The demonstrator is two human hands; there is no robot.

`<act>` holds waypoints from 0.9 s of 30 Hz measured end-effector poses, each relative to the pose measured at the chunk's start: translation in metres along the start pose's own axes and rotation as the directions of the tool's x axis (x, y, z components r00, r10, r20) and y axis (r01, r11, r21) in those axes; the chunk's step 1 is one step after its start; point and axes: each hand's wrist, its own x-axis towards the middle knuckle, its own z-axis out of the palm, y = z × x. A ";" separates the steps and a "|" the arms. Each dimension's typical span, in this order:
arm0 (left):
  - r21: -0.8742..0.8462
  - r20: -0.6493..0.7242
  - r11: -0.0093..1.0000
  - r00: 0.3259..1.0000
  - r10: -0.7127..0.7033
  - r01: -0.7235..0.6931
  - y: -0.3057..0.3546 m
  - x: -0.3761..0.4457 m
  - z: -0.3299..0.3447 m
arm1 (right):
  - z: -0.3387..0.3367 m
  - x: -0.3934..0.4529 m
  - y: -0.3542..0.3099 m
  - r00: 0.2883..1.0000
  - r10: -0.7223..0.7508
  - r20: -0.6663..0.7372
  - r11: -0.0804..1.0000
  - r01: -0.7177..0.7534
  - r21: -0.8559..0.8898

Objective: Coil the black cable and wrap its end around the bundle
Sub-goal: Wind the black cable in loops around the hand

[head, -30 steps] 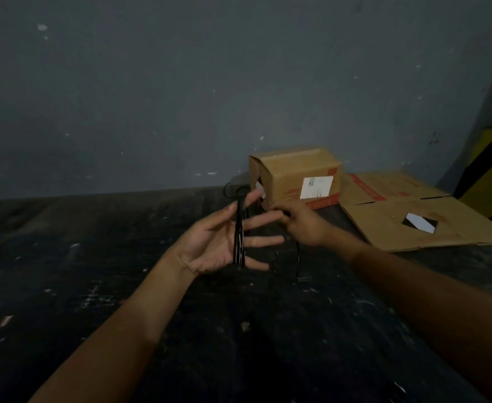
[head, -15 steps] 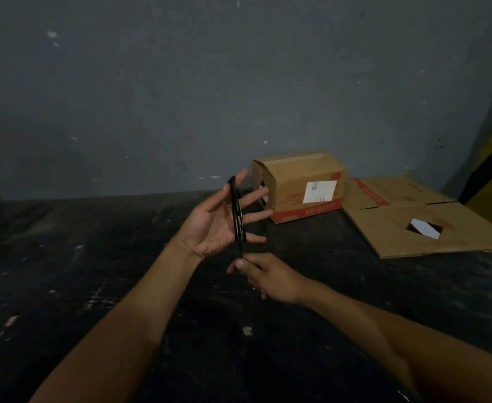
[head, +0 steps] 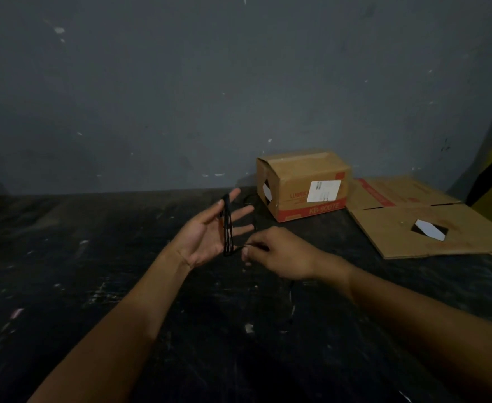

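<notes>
Left hand: held up above the middle of the dark surface, palm open and fingers spread; it clamps nothing and serves as a form with the turns looped around it.
Black cable: several narrow turns run lengthwise across the left palm, from the fingertips down to the heel of the hand; none of this coil touches the surface.
Right hand: just beside the lower end of the coil, thumb and forefinger pinched shut on the cable where it leaves the loops.
Loose tail: seems to trail down from the right hand toward the near part of the surface, though black on black makes it hard to trace.
Handling: thin, light and limp, with probably a little spring, so slack turns may slide off the open fingers.
Where to hold: close to the coil, keeping tension on each turn; for the final wrap, the left grip would need to close around the bundle's middle.
Nearby: a cardboard box and flattened cardboard lie toward the far right edge, well apart from the work.
</notes>
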 end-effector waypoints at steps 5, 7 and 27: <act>0.056 0.047 0.993 0.993 -0.104 0.101 -0.017 -0.005 -0.004 | -0.031 0.007 -0.011 0.998 -0.048 -0.051 0.990 0.041 -0.133; 0.084 0.036 0.987 0.990 -0.138 0.134 -0.024 -0.006 -0.004 | -0.044 0.011 -0.016 0.994 -0.051 -0.094 0.985 0.035 -0.168; 0.089 0.380 0.968 0.891 -0.249 0.233 -0.018 -0.018 0.028 | -0.080 0.024 0.019 0.972 -0.057 -0.227 0.996 0.038 -0.084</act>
